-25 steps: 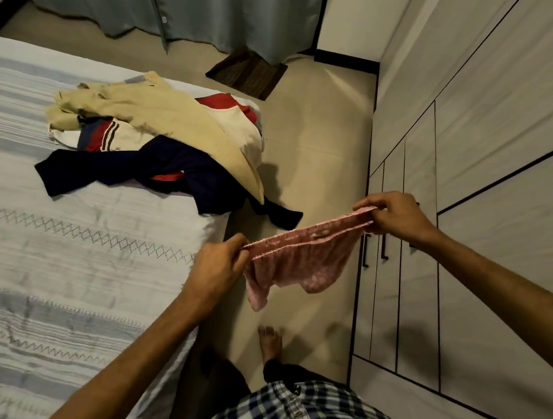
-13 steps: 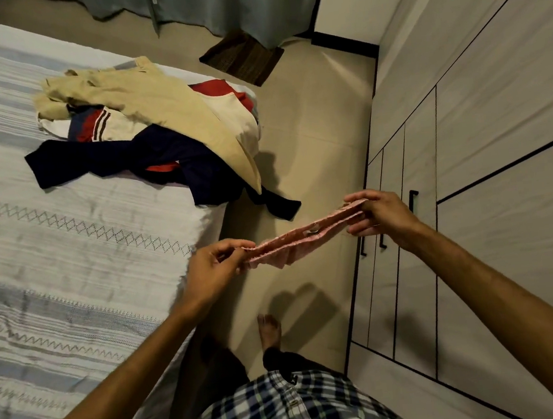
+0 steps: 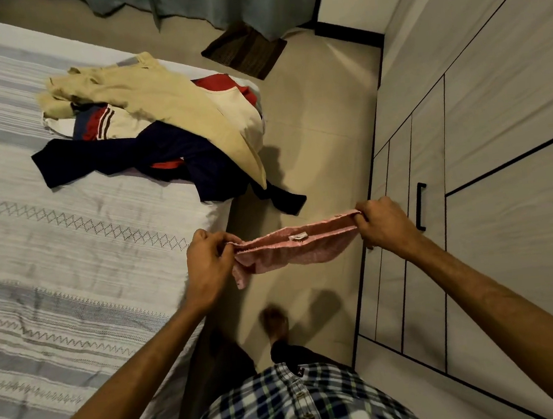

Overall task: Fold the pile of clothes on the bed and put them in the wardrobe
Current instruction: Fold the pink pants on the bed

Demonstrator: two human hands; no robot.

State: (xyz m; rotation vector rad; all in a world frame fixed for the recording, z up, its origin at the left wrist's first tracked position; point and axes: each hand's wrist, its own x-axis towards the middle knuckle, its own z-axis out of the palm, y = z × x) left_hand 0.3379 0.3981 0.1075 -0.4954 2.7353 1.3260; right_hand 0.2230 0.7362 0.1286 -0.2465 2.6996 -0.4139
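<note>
Two hands — left hand (image 3: 207, 267), right hand (image 3: 385, 222) — pinching pink garment (image 3: 293, 248) between

Bed (image 3: 51, 269) cut off at left edge; wardrobe (image 3: 498, 115) cut off at right; bare foot (image 3: 276, 323) blurred; lower pile garments hidden beneath beige garment (image 3: 166, 98).

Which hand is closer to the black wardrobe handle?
Right. The right hand grips the pink cloth just beside the handle; the left hand holds the other end, near the bed.

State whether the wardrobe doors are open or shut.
Shut: the wardrobe panels lie flush, with only thin dark seams between them, and no interior shows.
</note>
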